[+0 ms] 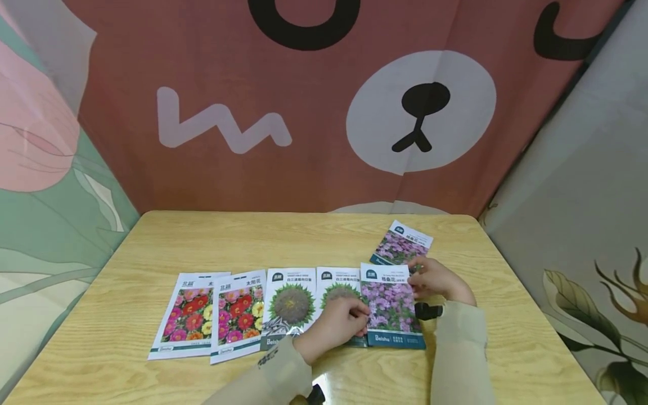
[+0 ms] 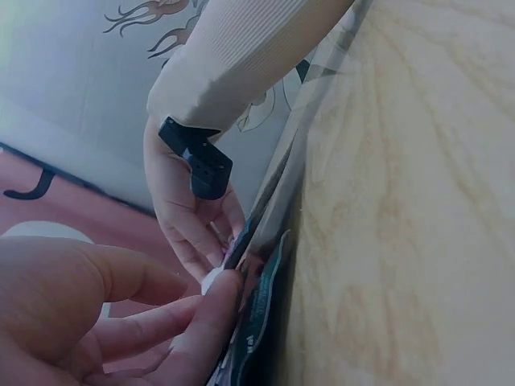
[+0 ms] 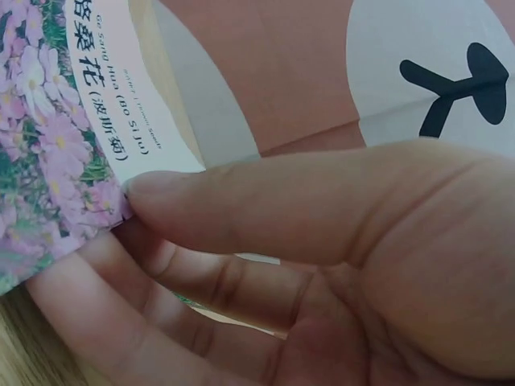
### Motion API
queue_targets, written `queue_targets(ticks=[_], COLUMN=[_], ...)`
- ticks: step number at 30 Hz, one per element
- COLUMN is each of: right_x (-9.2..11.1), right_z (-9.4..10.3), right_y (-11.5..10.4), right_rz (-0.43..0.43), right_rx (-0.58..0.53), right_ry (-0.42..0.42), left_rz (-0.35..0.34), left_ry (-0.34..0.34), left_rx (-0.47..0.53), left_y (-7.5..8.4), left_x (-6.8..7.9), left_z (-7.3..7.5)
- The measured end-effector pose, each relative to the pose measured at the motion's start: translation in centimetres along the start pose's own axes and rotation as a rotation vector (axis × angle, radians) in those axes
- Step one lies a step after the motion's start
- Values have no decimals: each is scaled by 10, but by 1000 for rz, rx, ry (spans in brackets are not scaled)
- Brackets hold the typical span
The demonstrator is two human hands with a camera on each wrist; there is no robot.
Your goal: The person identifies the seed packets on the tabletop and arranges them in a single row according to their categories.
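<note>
My right hand (image 1: 436, 279) pinches the right edge of a purple-flower seed packet (image 1: 392, 306), thumb on the printed front and fingers behind, as the right wrist view shows close up. My left hand (image 1: 340, 322), fingers loosely bent, has its fingertips at that packet's left edge; in the left wrist view the thumb (image 2: 149, 277) stands off the packet. Partly hidden under the left hand is a sunflower seed packet (image 1: 338, 291). Another sunflower packet (image 1: 292, 304) lies to its left, overlapped by the left wrist.
A second purple-flower packet (image 1: 402, 243) lies tilted farther back, behind the right hand. Two packets with red and yellow flowers, the outer one (image 1: 187, 318) and the inner one (image 1: 238, 315), lie at the left of the row. A printed cloth (image 1: 304, 180) hangs behind the wooden table (image 1: 116, 337).
</note>
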State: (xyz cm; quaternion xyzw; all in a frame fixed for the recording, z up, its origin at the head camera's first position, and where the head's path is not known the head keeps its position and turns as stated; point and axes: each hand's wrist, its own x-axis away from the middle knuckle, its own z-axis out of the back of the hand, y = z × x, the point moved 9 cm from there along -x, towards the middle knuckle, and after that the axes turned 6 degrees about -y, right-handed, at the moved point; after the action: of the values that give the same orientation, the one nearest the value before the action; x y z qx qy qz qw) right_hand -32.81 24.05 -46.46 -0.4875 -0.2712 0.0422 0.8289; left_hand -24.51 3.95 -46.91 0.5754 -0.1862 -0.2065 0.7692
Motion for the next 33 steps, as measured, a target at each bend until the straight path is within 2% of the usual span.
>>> queue_targets(ticks=[20,29,33], right_x=[1,1,3], right_z=[1,1,2], right_y=[6,10,8], right_rz=[-92,-106,-103], right_rx=[32,18,17], right_ry=[42,39,36], left_rz=[13,64,74], left_ry=[-48,-70,-71], left_rx=[-100,9,26], left_y=[8,5,3], left_x=[6,8,8], left_z=[0,-2,-2])
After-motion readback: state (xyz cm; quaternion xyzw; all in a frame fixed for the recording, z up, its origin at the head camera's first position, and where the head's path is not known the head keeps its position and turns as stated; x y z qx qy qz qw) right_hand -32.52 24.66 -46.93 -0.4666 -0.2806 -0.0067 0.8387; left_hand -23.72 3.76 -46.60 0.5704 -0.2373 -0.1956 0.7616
